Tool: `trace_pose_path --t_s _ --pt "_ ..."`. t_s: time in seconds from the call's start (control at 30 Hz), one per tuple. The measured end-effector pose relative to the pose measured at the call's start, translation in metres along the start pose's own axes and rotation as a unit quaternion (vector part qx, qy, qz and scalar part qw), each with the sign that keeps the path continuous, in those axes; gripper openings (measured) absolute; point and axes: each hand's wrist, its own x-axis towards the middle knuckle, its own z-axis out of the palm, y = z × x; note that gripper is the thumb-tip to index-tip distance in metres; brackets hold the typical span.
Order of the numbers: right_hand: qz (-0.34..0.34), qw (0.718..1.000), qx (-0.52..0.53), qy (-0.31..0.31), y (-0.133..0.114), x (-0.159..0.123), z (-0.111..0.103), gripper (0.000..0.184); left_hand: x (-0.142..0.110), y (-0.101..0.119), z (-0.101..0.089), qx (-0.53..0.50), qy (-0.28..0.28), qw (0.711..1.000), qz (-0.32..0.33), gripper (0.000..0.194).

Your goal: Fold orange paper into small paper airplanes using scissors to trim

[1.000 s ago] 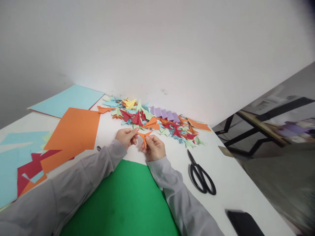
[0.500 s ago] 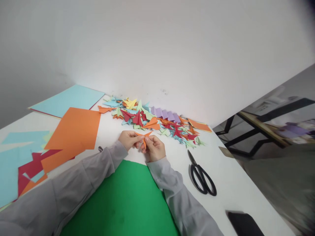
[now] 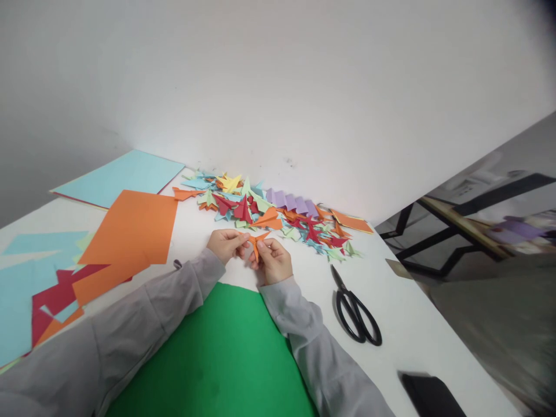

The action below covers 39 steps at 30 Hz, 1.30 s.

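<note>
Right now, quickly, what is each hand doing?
Left hand: closed, pinching one wing of the folded orange paper.
Right hand: closed, pinching the same paper's lower end.

Soft grey long sleeves; two bare hands.
The left sleeve (image 3: 143,315) and the right sleeve (image 3: 317,347) are the same plain, muted grey, matte like soft cloth; the left one shows crosswise lines over the forearm, seams or creases, too faint to tell which; the right one bunches into small, rounded folds near the wrist, darker grey in the hollows; both end at the wrists in plain edges, loosely fitted; the left hand (image 3: 225,245) and the right hand (image 3: 277,263) are bare, with slender fingers (image 3: 241,237); the nails are too small to make out.
</note>
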Motion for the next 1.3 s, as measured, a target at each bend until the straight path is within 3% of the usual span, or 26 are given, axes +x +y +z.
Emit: trace_pose_path --t_s 0.1,0.7,0.9,1.1,1.3 --pt "-0.004 1.000 0.006 0.007 0.002 0.001 -0.001 0.037 0.000 0.003 0.001 -0.021 0.021 1.000 -0.001 0.027" --pt "0.004 1.000 0.010 0.021 0.002 0.003 0.000 0.038 -0.001 0.007 0.004 -0.042 0.013 0.999 -0.011 0.017" --pt "-0.003 1.000 0.002 0.022 0.002 0.002 0.000 0.038 -0.004 0.014 0.005 -0.076 0.014 0.996 -0.043 0.029" --pt "-0.003 1.000 -0.005 0.003 -0.001 0.001 0.001 0.038 0.000 0.007 0.002 -0.025 0.020 0.999 0.001 0.028" --pt "-0.004 1.000 -0.006 -0.012 0.000 0.001 0.001 0.037 0.002 -0.001 -0.002 0.021 -0.019 0.999 0.018 0.029"
